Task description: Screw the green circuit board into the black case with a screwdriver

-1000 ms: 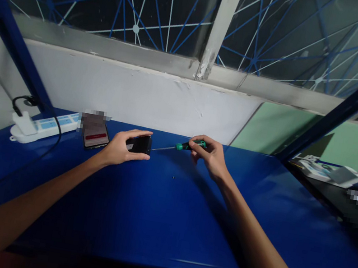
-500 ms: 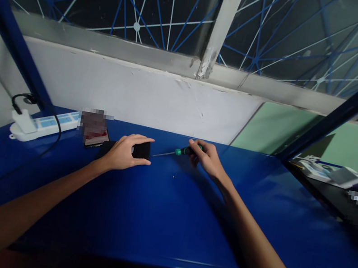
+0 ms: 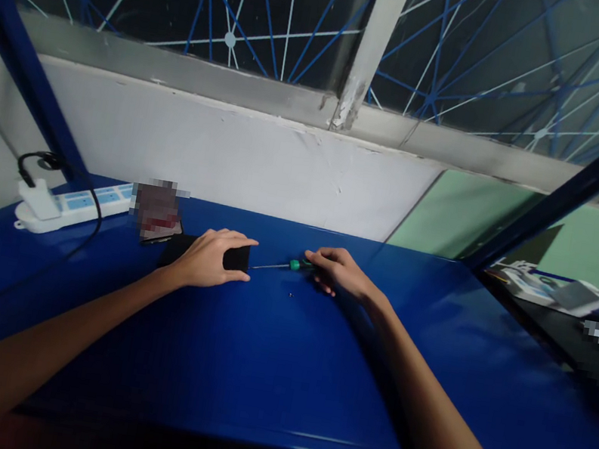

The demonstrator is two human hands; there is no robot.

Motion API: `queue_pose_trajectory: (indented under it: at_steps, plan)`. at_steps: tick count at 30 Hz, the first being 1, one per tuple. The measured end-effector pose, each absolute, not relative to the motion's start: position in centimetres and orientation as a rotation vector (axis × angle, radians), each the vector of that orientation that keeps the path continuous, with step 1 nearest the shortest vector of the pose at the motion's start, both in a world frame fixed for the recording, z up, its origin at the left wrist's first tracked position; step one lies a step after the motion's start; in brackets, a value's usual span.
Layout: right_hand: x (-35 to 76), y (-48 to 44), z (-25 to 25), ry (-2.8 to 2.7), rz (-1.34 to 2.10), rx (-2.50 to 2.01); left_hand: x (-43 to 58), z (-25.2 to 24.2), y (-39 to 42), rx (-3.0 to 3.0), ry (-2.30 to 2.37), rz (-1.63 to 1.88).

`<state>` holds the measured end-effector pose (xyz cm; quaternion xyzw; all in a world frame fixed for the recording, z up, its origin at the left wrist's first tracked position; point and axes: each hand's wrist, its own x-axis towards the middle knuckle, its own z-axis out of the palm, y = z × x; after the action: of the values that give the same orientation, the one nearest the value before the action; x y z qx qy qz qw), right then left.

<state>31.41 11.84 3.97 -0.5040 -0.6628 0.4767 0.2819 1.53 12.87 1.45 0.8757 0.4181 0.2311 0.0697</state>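
Observation:
My left hand (image 3: 207, 259) lies over a flat black rectangular device (image 3: 238, 257) on the blue table, thumb and fingers gripping its two long edges. What kind of device it is does not show. In my right hand (image 3: 342, 271) is a screwdriver (image 3: 294, 263) with a green and black handle, held nearly level. Its thin metal shaft points left, and the tip meets or almost meets the device's right end. A tiny metallic piece (image 3: 291, 295), perhaps a screw, lies on the table below the screwdriver.
A white power strip (image 3: 78, 207) with a plugged-in adapter and black cable is at the left. Beside it stands a blurred dark reddish object (image 3: 157, 212). White boxes (image 3: 557, 293) sit on a dark surface at the right. The blue table (image 3: 252, 370) meets the wall behind.
My right hand has rolled over the screwdriver's handle and shifted slightly, and the shaft lies flatter. The left hand keeps its hold on the black device.

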Motion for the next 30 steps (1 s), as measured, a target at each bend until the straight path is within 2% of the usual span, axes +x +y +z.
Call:
queue_pose_trajectory:
  at_steps: [10,17,24,30]
  plan:
    - [31.76,11.46,4.64,-1.779,1.382,-1.366,1.47,1.53,12.80,2.627,1.255,0.657]
    - [31.53,11.76,4.12,-1.899,1.033,-1.485,1.54,1.66,12.72,2.627,1.248,0.634]
    - [31.52,11.48,4.74,-1.812,1.278,-1.395,1.57,1.65,12.79,2.653,1.251,0.610]
    - [31.37,11.72,4.23,-1.942,0.945,-1.473,1.56,1.74,12.66,2.664,1.246,0.594]
